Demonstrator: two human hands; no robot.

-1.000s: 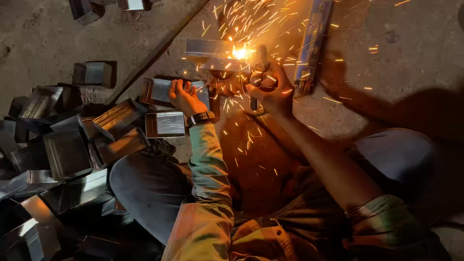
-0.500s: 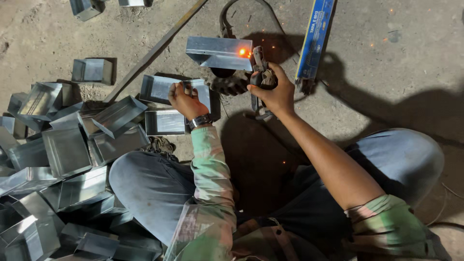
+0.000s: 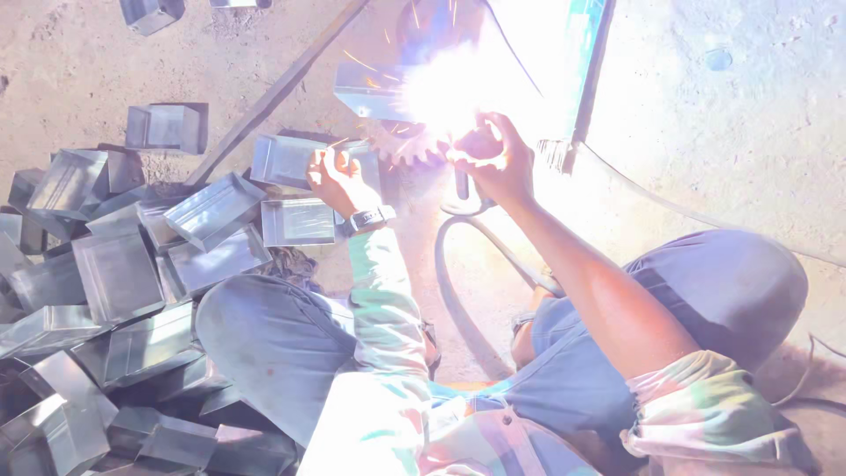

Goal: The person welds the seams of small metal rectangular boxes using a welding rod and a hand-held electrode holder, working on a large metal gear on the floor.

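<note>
Right hand [image 3: 498, 159] is curled shut around a dark welding electrode holder [image 3: 462, 181], whose grip pokes out just below the fist. A white-hot welding arc flare [image 3: 449, 88] sits directly above and slightly left of this hand, washing out everything near it; orange sparks streak up and left from it. The tip of the holder is lost in the glare.

Left hand [image 3: 337, 181], wearing a dark wristwatch [image 3: 370, 218], has its fingers bent down and pressing on a shallow grey sheet-metal tray [image 3: 286, 161] lying on the sandy concrete floor [image 3: 731, 132]. Whether it grips the tray's edge or only rests on it cannot be told.

Between the two hands lies a rusty toothed gear wheel [image 3: 401, 145], just right of the left hand. A folded grey sheet-metal box piece [image 3: 370, 90] stands above the gear, its right end touching the flare; this is the piece under the arc.

A dark cable [image 3: 454, 264] loops down from the right hand toward the person's lap. A blue rectangular carton [image 3: 586, 62] lies up and right of the right hand. A long rusty steel bar [image 3: 273, 92] runs diagonally above the left hand. A heap of similar grey metal trays [image 3: 115, 273] is stacked well left of and below the left hand, beside the knee.
</note>
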